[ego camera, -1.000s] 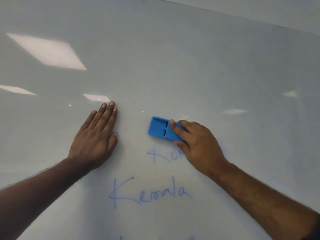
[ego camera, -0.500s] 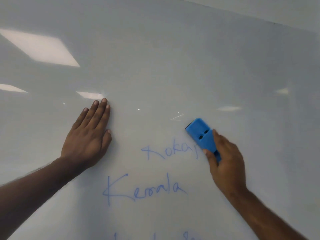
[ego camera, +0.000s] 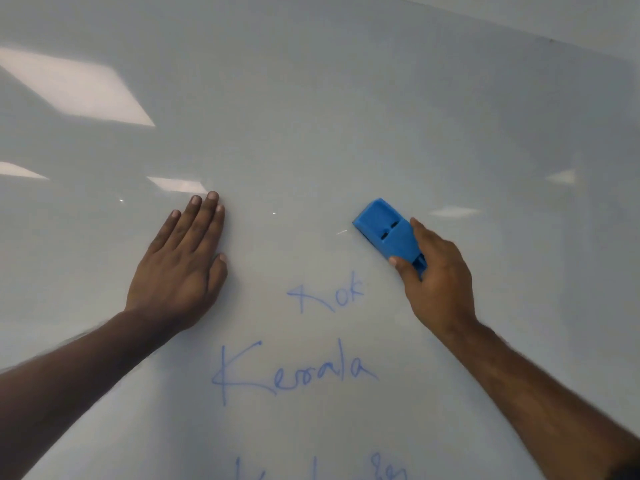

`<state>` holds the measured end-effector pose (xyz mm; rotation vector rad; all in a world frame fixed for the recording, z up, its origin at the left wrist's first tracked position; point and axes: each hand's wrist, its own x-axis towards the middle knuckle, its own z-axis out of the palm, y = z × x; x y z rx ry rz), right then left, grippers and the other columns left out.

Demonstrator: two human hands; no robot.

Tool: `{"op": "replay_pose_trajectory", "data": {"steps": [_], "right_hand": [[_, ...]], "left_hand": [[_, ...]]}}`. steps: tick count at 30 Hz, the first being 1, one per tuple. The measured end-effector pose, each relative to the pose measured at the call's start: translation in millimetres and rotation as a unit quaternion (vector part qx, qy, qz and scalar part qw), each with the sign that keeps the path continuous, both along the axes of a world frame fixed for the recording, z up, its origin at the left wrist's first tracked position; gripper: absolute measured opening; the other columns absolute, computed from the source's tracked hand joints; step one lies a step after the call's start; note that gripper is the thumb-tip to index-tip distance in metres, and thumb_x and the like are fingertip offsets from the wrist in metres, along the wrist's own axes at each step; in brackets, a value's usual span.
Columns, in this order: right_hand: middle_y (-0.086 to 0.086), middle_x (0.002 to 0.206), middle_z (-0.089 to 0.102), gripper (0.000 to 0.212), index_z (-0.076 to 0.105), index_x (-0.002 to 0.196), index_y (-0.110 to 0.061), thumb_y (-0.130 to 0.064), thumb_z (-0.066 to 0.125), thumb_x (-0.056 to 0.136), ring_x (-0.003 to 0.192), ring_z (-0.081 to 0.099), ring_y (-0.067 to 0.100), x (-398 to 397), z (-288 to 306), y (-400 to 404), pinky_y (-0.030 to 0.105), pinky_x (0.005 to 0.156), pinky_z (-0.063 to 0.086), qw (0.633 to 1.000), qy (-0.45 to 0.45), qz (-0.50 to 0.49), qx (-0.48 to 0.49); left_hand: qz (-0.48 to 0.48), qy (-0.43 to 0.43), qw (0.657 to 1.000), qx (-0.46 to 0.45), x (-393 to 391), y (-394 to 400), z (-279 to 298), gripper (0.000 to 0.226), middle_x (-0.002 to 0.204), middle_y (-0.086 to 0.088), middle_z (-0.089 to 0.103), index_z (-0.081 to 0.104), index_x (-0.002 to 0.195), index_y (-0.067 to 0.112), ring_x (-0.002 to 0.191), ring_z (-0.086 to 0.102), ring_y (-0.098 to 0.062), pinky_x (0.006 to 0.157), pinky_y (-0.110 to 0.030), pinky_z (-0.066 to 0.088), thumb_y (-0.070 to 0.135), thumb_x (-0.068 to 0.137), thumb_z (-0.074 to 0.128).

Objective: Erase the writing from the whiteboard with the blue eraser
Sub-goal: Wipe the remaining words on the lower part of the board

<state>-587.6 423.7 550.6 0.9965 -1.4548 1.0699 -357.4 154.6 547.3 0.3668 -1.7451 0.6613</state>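
A glossy whiteboard (ego camera: 346, 116) fills the view. My right hand (ego camera: 440, 282) grips the blue eraser (ego camera: 389, 233) against the board, up and to the right of the blue letters "Kok" (ego camera: 327, 294). Below them stands the blue word "Kerala" (ego camera: 294, 372), and the tops of a third line of writing (ego camera: 318, 471) show at the bottom edge. My left hand (ego camera: 183, 268) rests flat on the board with straight fingers, left of the writing.
Bright reflections of ceiling lights (ego camera: 76, 88) lie across the board's upper left. The board's top edge (ego camera: 550, 39) runs along the upper right, with wall behind it.
The eraser swept from the left across the top word to the right and then upward. The word's right part is wiped away, leaving "Kok". My left hand stayed flat in place.
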Motion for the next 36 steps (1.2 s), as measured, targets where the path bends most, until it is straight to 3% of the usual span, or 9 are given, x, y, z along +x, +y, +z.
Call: {"op": "replay_pose_trajectory", "data": {"steps": [4,11,14,20,24,29,33,36], "right_hand": [[0.008,0.127,0.061,0.058,0.05,0.137,-0.008,-0.022,0.071,0.085,0.109,0.055,0.027,15.5,-6.7,-17.5,0.036,0.095,0.044,0.999,0.04,0.008,0.006],[0.003,0.127,0.062,0.058,0.053,0.136,-0.011,-0.025,0.068,0.081,0.109,0.061,0.024,32.3,-80.0,-8.1,0.033,0.101,0.037,0.964,0.159,-0.013,0.215],[0.002,0.123,0.064,0.058,0.055,0.133,-0.012,-0.029,0.071,0.08,0.106,0.063,0.023,27.3,-72.5,4.7,0.034,0.097,0.045,0.939,0.207,-0.05,0.269],[0.007,0.117,0.063,0.058,0.05,0.137,-0.01,-0.023,0.071,0.085,0.1,0.058,0.026,23.2,-10.2,-0.8,0.034,0.088,0.047,0.99,0.08,-0.004,0.116],[0.005,0.115,0.061,0.059,0.048,0.14,-0.011,-0.027,0.068,0.087,0.099,0.054,0.023,43.2,5.4,-34.0,0.033,0.087,0.046,0.995,0.076,0.023,0.067],[0.008,0.117,0.063,0.058,0.052,0.136,-0.007,-0.027,0.07,0.084,0.101,0.059,0.028,67.1,-37.2,-52.3,0.039,0.089,0.048,0.977,0.154,0.038,0.142],[0.009,0.12,0.063,0.057,0.054,0.134,-0.007,-0.03,0.068,0.084,0.102,0.062,0.028,60.4,-73.7,-35.4,0.037,0.09,0.05,0.943,0.237,-0.021,0.232],[0.009,0.118,0.064,0.057,0.054,0.134,-0.008,-0.034,0.065,0.085,0.1,0.063,0.028,43.6,-75.3,-16.0,0.038,0.086,0.052,0.941,0.23,-0.055,0.242]], "left_hand": [[0.003,0.003,1.0,-0.005,-0.3,-2.3,-0.9,0.066,0.167,-0.01,0.014,0.02,0.157,0.003,0.155,0.013,-0.024,0.126,-0.043,0.013,0.033,0.098,0.026],[-0.005,-0.021,1.0,-0.01,6.4,-2.7,0.5,0.066,0.166,-0.01,0.014,0.018,0.157,0.003,0.155,0.014,-0.024,0.126,-0.043,0.013,0.035,0.099,0.025],[0.008,-0.066,0.997,-0.042,24.0,-14.3,0.4,0.066,0.167,-0.009,0.016,0.019,0.157,0.004,0.154,0.016,-0.024,0.125,-0.042,0.014,0.039,0.101,0.025],[0.014,-0.023,1.0,-0.011,33.5,-24.4,-23.4,0.066,0.166,-0.006,0.018,0.021,0.158,0.007,0.154,0.018,-0.022,0.126,-0.041,0.014,0.041,0.102,0.026],[0.008,0.005,1.0,-0.004,31.0,-28.1,-29.4,0.065,0.167,-0.004,0.016,0.02,0.158,0.008,0.155,0.014,-0.02,0.126,-0.041,0.013,0.04,0.102,0.027],[0.007,0.008,1.0,0.0,29.9,-29.6,-31.1,0.065,0.167,-0.004,0.015,0.019,0.158,0.008,0.155,0.013,-0.019,0.126,-0.041,0.013,0.039,0.102,0.027],[0.01,0.009,1.0,0.019,31.6,-27.0,-35.5,0.066,0.167,-0.006,0.014,0.019,0.158,0.006,0.155,0.012,-0.02,0.126,-0.042,0.012,0.04,0.102,0.026],[0.01,0.003,1.0,0.02,34.7,-28.1,-39.2,0.067,0.167,-0.006,0.013,0.018,0.158,0.005,0.155,0.011,-0.02,0.126,-0.041,0.011,0.041,0.102,0.025]]}}
